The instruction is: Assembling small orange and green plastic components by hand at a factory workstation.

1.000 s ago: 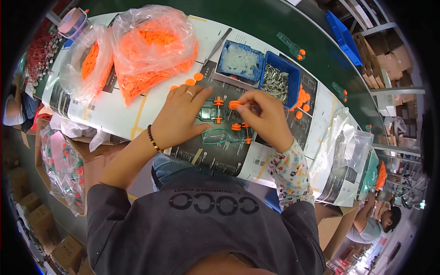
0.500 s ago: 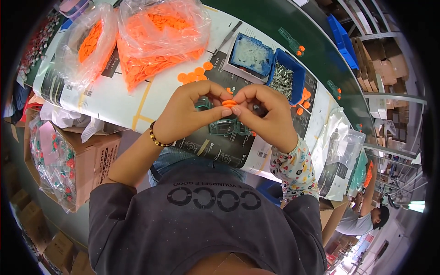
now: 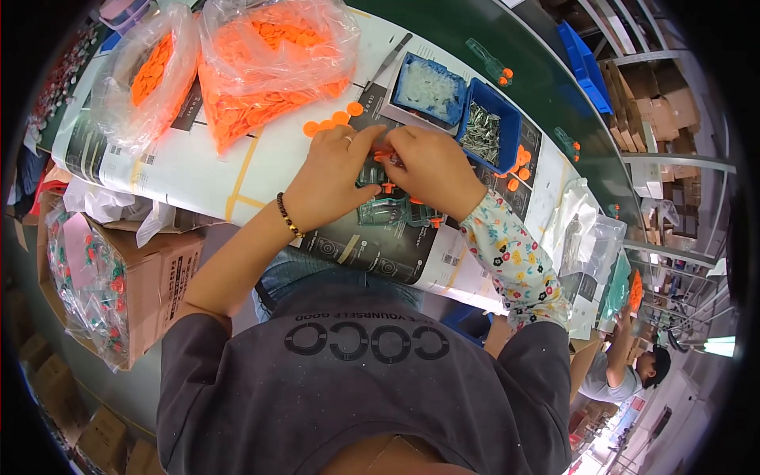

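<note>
Clear green plastic pieces (image 3: 382, 211) with small orange fittings (image 3: 388, 188) lie on the printed sheet before me. My left hand (image 3: 336, 170) curves round another clear green piece (image 3: 370, 172), its thumb and index finger at either side. From the right, my right hand (image 3: 434, 168) reaches over the same spot with its fingers curled and pinched together. A bit of orange (image 3: 379, 157) shows by the right fingertips, but what they grip is mostly hidden.
Loose orange discs (image 3: 340, 118) lie beyond my left hand, near bags of orange discs (image 3: 273, 71). A blue bin of metal pins (image 3: 483, 133) stands beside a blue tray of whitish material (image 3: 430, 89). Cartons (image 3: 150, 293) flank the table; a co-worker (image 3: 617, 372) is at far right.
My hands have gone from holding orange discs up together between the fingertips to the green pieces a little farther off. The right hand has turned over, knuckles up.
</note>
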The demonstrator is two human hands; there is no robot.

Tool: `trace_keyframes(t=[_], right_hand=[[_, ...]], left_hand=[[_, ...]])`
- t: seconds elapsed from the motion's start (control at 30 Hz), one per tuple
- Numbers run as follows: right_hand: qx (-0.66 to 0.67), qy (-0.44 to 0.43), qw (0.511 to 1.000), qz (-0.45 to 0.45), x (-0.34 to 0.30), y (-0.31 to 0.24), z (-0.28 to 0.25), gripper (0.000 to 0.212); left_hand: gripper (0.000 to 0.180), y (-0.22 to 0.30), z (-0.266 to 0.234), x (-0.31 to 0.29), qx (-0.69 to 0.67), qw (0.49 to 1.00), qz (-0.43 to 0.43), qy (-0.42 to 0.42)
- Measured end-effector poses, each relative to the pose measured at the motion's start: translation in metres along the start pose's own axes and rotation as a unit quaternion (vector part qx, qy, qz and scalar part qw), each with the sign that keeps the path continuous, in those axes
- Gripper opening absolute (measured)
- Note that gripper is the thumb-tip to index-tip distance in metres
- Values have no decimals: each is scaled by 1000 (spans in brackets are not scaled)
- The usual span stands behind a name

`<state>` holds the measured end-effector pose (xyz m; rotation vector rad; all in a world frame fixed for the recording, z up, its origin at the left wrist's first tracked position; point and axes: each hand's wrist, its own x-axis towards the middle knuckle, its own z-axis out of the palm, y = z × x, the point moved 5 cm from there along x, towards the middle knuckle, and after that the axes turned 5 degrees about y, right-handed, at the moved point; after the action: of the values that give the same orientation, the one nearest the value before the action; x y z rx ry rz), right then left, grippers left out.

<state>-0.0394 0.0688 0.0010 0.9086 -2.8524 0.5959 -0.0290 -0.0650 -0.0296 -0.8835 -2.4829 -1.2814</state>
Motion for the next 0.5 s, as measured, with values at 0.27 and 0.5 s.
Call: trace_keyframes(t=[0.27, 0.5], right_hand=[[-71, -50, 996, -35, 9, -4, 10, 17], [667, 197, 704, 146, -11, 23, -7, 40]], left_hand=[[67, -8, 5, 2, 20, 999, -21, -27], [47, -4, 1, 3, 47, 997, 57, -31]])
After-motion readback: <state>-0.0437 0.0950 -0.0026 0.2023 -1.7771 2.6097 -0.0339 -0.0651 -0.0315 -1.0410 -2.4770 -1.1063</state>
